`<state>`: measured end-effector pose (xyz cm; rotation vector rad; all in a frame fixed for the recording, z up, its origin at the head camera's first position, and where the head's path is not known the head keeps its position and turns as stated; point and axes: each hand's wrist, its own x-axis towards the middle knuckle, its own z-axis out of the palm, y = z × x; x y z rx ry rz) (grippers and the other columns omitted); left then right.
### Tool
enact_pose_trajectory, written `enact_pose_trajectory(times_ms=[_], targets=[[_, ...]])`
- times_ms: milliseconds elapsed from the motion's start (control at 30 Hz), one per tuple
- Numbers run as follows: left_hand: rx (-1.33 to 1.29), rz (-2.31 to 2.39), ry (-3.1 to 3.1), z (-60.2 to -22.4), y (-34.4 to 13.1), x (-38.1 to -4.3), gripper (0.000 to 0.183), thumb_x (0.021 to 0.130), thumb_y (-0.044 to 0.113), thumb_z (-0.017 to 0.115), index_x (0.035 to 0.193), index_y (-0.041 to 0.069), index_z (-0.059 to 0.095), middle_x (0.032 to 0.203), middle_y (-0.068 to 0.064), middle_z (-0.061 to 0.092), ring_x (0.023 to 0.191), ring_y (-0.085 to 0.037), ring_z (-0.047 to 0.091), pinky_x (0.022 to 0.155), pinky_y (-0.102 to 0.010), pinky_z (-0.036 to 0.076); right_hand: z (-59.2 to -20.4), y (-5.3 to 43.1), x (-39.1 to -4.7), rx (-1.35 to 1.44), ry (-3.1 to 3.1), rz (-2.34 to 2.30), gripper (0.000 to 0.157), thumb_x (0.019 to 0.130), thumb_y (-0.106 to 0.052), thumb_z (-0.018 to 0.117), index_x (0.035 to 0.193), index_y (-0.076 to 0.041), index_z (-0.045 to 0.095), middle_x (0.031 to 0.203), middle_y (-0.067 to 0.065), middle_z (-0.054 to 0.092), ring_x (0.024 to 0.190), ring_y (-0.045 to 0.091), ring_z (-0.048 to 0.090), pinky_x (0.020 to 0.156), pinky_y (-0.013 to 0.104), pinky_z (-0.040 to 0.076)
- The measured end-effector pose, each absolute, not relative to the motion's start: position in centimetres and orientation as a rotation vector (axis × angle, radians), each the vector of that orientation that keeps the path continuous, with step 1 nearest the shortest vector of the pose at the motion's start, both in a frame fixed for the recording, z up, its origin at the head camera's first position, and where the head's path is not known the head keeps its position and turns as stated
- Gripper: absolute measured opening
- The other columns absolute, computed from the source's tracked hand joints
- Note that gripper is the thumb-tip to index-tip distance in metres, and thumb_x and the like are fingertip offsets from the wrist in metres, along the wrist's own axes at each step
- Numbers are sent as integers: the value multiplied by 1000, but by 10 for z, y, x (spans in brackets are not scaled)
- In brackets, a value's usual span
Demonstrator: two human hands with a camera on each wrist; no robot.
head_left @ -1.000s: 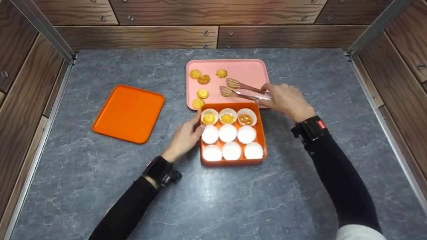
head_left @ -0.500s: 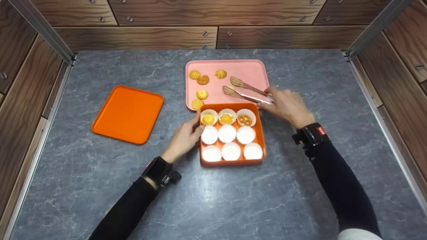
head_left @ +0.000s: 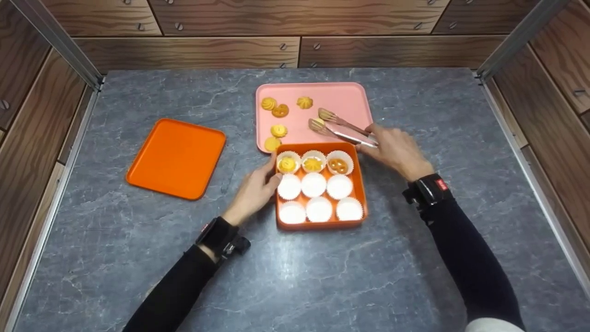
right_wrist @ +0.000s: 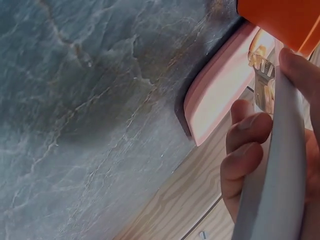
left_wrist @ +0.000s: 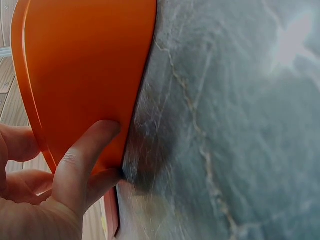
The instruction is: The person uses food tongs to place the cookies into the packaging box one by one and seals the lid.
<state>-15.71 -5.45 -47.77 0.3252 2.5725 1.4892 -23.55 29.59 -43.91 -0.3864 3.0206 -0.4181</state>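
My left hand [head_left: 256, 189] holds the left side of an orange box [head_left: 321, 225], fingers against the outer wall and thumb at the rim; the left wrist view shows fingertips on that orange wall. White paper cups [head_left: 314, 185] fill the box in rows. The back row holds a round yellow cookie [head_left: 286, 163], a star-shaped cookie [head_left: 312, 163] and a pretzel [head_left: 338, 166]. With my right hand [head_left: 396, 150] I grip metal tongs [head_left: 348, 124] over the pink tray [head_left: 341, 94]. Their slotted tips stand apart, and a yellow cookie [head_left: 319, 122] partly shows between them.
On the tray's left side lie several cookies, among them a swirled one [head_left: 268, 103], a pretzel [head_left: 280, 110] and a ridged one [head_left: 304, 102]. An orange lid [head_left: 177, 159] lies at the left of the grey marbled table. Wood-patterned panels [head_left: 184, 51] enclose the table.
The right hand and tongs have shifted slightly right, and the yellow cookie between the tips has come into sight. The left hand and box keep their place.
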Motion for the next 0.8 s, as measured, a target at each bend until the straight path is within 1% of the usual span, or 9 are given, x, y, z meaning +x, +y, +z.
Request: enact_pose_trajectory(times_ms=[33, 167, 267, 333, 367, 533, 600, 667, 800], targets=[[323, 1486, 2577, -477, -54, -157, 60, 105, 17, 57, 160, 7, 33, 157, -17, 43, 128, -28, 57, 117, -44, 43, -439, 296, -235, -387, 3024, -412, 53, 96, -47, 71, 129, -5, 63, 90, 14, 65, 79, 34, 60, 67, 52, 51], [314, 1474, 2584, -476, -54, -157, 60, 105, 19, 56, 160, 6, 34, 157, -16, 44, 124, -28, 58, 114, -43, 45, -442, 296, -234, -398, 3037, -385, 51, 97, -44, 71, 128, -4, 63, 90, 15, 65, 79, 35, 60, 67, 52, 51], [310, 1479, 2577, -477, -54, -157, 60, 106, 19, 56, 160, 6, 33, 157, -17, 44, 113, -29, 60, 104, -42, 51, -444, 296, -233, -406, 3042, -377, 50, 98, -43, 71, 128, -4, 63, 91, 16, 66, 80, 35, 61, 68, 53, 51], [305, 1481, 2574, -477, -54, -157, 61, 106, 19, 56, 160, 8, 33, 157, -16, 44, 112, -29, 60, 100, -41, 52, -445, 297, -233, -406, 3044, -376, 51, 98, -44, 70, 129, -3, 63, 94, 17, 67, 82, 35, 62, 69, 52, 51], [303, 1483, 2571, -477, -55, -157, 61, 106, 19, 56, 161, 8, 33, 157, -16, 43, 108, -29, 62, 97, -41, 53, -446, 298, -233, -404, 3047, -377, 52, 98, -44, 70, 129, -3, 63, 94, 17, 67, 82, 35, 62, 68, 52, 51], [310, 1496, 2562, -478, -54, -158, 61, 106, 19, 56, 161, 8, 32, 158, -16, 43, 101, -29, 62, 94, -40, 53, -447, 303, -230, -414, 3071, -410, 53, 98, -48, 69, 128, -5, 64, 91, 16, 67, 78, 34, 61, 65, 50, 50], [319, 1501, 2563, -479, -54, -158, 61, 105, 19, 56, 160, 7, 32, 156, -18, 46, 99, -28, 63, 92, -39, 54, -446, 305, -229, -414, 3077, -427, 54, 98, -50, 68, 128, -6, 65, 90, 15, 67, 77, 33, 60, 63, 49, 48], [323, 1507, 2557, -479, -54, -158, 61, 106, 19, 56, 160, 6, 32, 152, -20, 51, 91, -29, 63, 87, -41, 55, -444, 307, -227, -413, 3080, -441, 54, 98, -51, 67, 129, -7, 65, 91, 15, 67, 76, 32, 60, 62, 48, 47], [327, 1499, 2563, -479, -55, -158, 61, 106, 19, 56, 160, 7, 32, 154, -17, 50, 110, -28, 65, 103, -44, 53, -442, 310, -225, -409, 3091, -487, 54, 99, -49, 67, 135, -7, 65, 97, 17, 70, 79, 33, 62, 64, 49, 47]])
